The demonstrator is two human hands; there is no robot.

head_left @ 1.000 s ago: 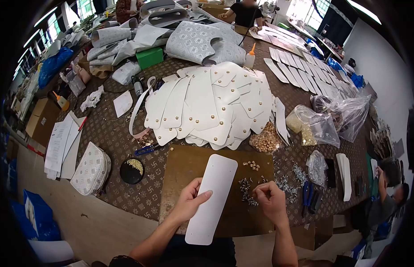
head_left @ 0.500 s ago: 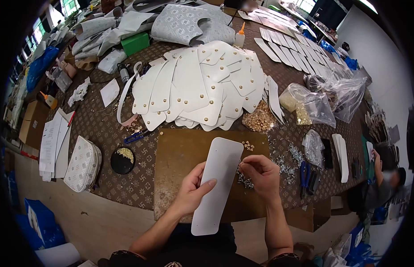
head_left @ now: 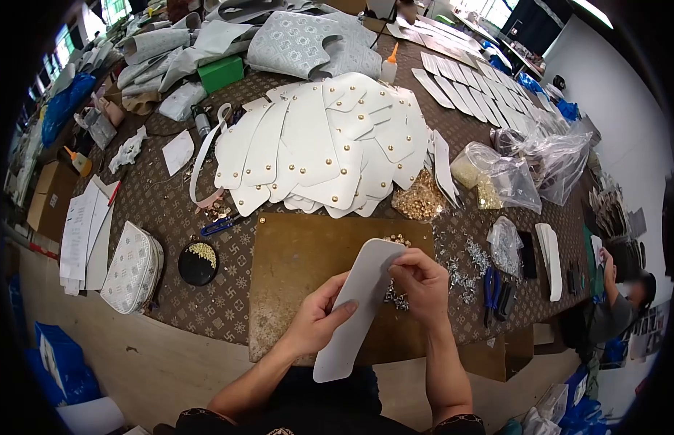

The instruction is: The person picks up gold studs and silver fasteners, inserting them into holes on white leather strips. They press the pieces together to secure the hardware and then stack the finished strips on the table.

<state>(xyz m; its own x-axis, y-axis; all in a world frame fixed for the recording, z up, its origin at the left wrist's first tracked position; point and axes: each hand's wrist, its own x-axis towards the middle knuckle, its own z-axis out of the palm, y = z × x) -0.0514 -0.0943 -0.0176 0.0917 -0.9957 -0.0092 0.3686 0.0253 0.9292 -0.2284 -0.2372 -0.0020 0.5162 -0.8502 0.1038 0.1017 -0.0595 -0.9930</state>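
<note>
A long white panel with rounded corners (head_left: 362, 308) is tilted over the brown board (head_left: 293, 254). My left hand (head_left: 319, 319) grips its left edge, thumb on the face. At its upper right edge, my right hand (head_left: 420, 283) has thumb and forefinger pinched together; anything between them is too small to make out. Silver fasteners (head_left: 396, 297) lie on the board beside my right hand, and gold studs (head_left: 398, 239) sit just beyond the panel's top end.
A heap of white pieces with gold studs (head_left: 301, 145) lies beyond the board. Blue-handled pliers (head_left: 491, 290), loose silver fasteners (head_left: 467, 272) and plastic bags (head_left: 504, 174) are at the right. A black round dish (head_left: 198, 268) stands left. Another person (head_left: 620, 304) is at far right.
The panel's top end has moved right and down, so the panel leans more. My right hand now meets its upper edge, and my left hand has shifted slightly right.
</note>
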